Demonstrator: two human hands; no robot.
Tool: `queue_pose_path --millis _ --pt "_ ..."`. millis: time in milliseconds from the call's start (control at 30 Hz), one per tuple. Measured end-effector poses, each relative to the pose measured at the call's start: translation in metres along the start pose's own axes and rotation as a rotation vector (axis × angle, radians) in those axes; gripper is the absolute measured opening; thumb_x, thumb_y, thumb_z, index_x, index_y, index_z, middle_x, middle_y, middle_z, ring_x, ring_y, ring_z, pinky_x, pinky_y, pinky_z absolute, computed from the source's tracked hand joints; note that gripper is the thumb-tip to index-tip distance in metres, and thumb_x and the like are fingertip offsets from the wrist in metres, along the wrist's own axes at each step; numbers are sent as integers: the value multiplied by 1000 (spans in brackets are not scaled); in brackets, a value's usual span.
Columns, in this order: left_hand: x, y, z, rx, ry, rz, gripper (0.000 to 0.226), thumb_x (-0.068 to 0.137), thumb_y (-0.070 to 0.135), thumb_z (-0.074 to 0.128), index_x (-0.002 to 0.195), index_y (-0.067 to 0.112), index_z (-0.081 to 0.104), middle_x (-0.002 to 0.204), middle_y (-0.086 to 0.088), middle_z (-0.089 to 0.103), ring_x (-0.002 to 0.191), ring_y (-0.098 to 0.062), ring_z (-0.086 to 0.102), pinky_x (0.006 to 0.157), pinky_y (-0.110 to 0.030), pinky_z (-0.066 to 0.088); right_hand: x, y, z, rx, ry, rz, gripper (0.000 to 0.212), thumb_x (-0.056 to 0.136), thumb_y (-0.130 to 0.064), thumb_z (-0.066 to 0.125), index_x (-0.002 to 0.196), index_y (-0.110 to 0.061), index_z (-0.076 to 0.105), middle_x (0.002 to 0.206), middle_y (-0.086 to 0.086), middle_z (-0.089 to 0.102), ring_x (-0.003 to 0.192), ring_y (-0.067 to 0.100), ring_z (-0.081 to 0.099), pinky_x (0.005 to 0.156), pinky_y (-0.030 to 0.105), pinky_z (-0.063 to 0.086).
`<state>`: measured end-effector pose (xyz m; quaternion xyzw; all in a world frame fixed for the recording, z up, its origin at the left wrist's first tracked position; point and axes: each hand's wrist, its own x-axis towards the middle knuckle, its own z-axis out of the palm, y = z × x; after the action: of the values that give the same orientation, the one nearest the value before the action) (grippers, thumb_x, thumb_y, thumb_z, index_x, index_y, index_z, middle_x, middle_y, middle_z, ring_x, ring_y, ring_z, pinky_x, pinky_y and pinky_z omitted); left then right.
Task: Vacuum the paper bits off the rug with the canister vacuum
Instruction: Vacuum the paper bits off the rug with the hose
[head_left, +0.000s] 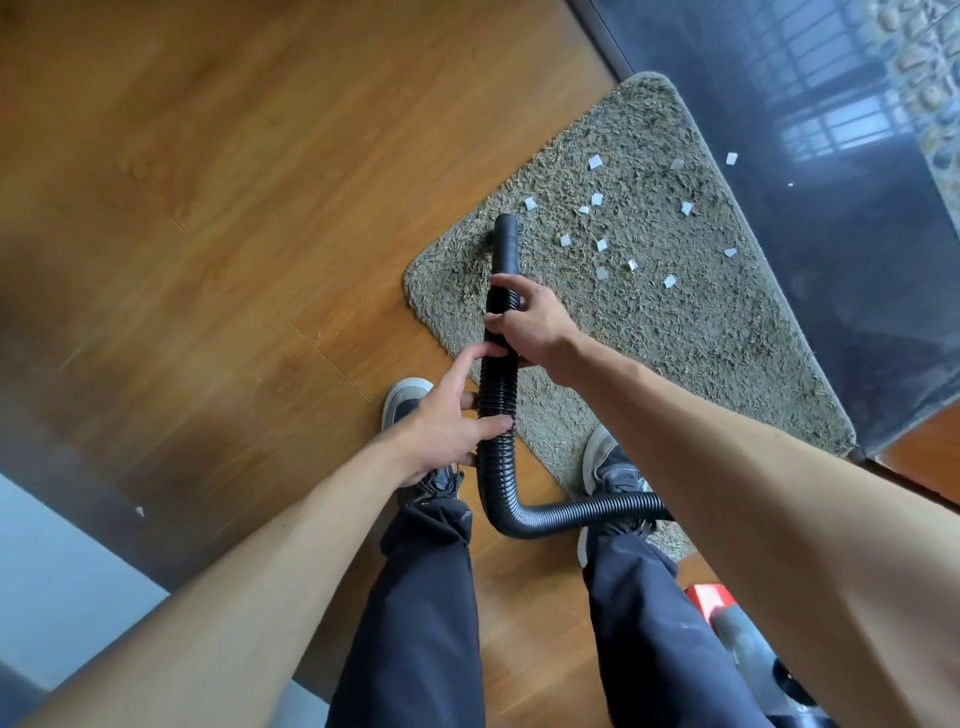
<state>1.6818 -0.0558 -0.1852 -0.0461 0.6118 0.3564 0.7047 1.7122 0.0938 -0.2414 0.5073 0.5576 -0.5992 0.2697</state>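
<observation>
A shaggy grey-green rug (691, 332) lies on the wooden floor with several small white paper bits (597, 199) scattered over its upper middle. A black ribbed vacuum hose (500, 384) runs up from between my feet, and its smooth nozzle end (506, 236) rests on the rug's left part, left of the paper. My right hand (524, 319) grips the hose just behind the nozzle. My left hand (447, 426) holds the hose lower down. The hose bends right toward the red and grey canister (727, 618) at the bottom right.
A dark glossy tiled area (831, 171) borders the rug's right side and holds a few stray paper bits (731, 158). My two feet in dark shoes (410, 405) stand at the rug's near edge. One paper bit (139, 512) lies on the wood at left.
</observation>
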Motion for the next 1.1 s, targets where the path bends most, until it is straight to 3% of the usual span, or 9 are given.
queue_pose_path --millis 100,233,367,600,833,1000,1100 --pt "3 5 1 -5 -1 -4 62 93 0 63 123 49 42 110 -18 61 92 -33 69 61 -40 59 2 -2 -4 7 -18 7 57 89 -8 61 139 -31 49 120 11 62 98 26 67 77 49 61" --pt "7 8 9 16 -5 -5 64 92 -1 63 122 51 42 115 -20 60 99 -37 69 72 -56 60 3 3 -13 4 -10 -17 56 89 -8 60 140 -29 49 119 11 62 96 24 67 78 48 60" --pt "11 12 15 62 -9 12 63 93 1 62 125 51 41 113 -19 63 101 -36 68 75 -60 58 2 10 -23 33 27 -44 54 90 -10 61 139 -28 49 119 11 62 100 25 66 83 48 59" --pt "17 20 25 116 -21 22 63 92 2 63 118 56 42 116 -20 63 103 -40 67 75 -64 56 3 15 -37 81 31 -29 56 90 -9 59 141 -29 48 119 10 62 97 24 67 78 49 60" --pt "12 15 42 175 -75 -4 61 93 5 63 124 51 38 114 -16 65 101 -37 69 73 -55 60 -13 37 -46 159 28 14 55 91 -8 58 141 -28 48 117 8 62 101 25 66 80 54 59" --pt "11 10 49 199 -92 -24 61 93 8 64 124 53 37 116 -14 64 94 -30 70 65 -41 60 -20 49 -49 224 1 38 53 93 -6 56 141 -28 47 109 5 61 101 25 66 80 50 59" --pt "11 10 51 220 -100 -33 61 93 8 63 126 52 36 116 -12 64 98 -34 70 69 -45 61 -22 53 -52 257 -2 47 52 94 -6 56 140 -27 47 103 2 60 98 23 66 80 48 59"
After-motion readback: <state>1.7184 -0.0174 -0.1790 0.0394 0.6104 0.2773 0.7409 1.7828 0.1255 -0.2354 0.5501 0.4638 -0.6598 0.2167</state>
